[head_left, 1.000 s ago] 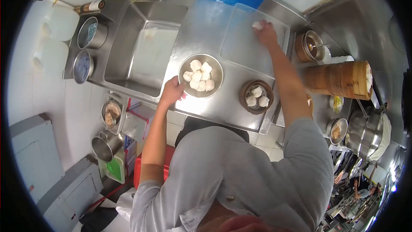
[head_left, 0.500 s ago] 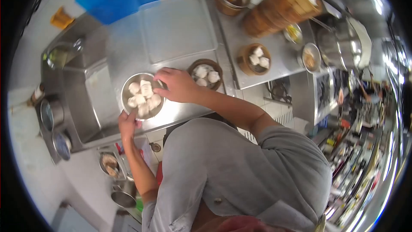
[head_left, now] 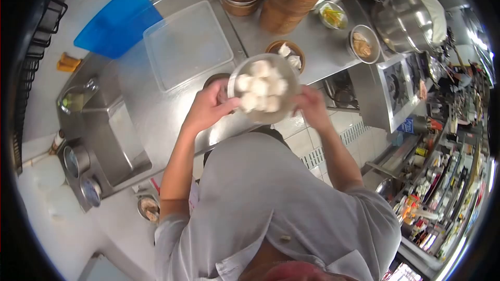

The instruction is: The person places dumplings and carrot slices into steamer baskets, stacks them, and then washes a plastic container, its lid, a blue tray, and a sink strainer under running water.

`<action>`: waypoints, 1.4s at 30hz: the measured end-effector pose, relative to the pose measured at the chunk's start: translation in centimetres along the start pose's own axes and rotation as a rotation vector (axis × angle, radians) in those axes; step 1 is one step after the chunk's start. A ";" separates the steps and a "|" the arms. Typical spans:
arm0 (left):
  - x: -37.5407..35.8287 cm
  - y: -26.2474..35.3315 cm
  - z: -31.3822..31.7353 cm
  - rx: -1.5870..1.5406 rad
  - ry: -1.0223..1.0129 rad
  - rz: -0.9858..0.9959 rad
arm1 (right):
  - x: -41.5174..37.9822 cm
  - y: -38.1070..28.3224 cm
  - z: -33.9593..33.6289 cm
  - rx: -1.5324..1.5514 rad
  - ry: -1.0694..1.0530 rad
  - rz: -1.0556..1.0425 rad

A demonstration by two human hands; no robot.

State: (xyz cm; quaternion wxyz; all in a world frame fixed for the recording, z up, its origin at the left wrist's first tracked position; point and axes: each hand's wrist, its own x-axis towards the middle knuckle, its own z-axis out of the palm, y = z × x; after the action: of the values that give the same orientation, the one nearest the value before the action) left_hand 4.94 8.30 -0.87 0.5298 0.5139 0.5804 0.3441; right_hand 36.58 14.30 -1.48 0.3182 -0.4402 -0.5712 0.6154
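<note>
Left hand (head_left: 208, 108) and right hand (head_left: 312, 108) curl in a closed grip on opposite edges of the metal bowl (head_left: 268, 118) of dumplings (head_left: 262, 86), over the tabletop's (head_left: 156, 117) front edge; steel surface stretches between sink (head_left: 119, 143) and plastic lid (head_left: 187, 44).

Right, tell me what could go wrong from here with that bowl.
The left hand and right hand hold the metal bowl at opposite sides. If it tips, the heaped dumplings could roll over its low rim. In this view it overlaps the counter's front edge, so any spilled might reach the floor. It could also knock the small bamboo steamer behind it.
</note>
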 end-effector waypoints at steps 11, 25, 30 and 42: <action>1.7 -8.6 1.5 0.811 0.379 -0.064 | -1.6 5.6 -19.5 0.010 0.478 0.058; 1.6 -11.7 0.1 0.316 0.255 -0.526 | 6.2 9.6 -19.7 0.278 0.347 0.195; 0.9 -6.8 0.1 0.333 0.294 -0.442 | 3.8 10.8 -17.0 0.179 0.230 0.237; 11.2 7.9 5.4 0.287 0.092 -0.218 | 1.4 11.1 -15.4 0.169 0.107 0.278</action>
State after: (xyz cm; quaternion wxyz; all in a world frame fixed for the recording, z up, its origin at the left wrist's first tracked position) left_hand 12.99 20.17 2.59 0.4579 0.5020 0.6994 0.2214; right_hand 51.21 20.47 -12.04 0.2957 -0.5187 -0.4332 0.6751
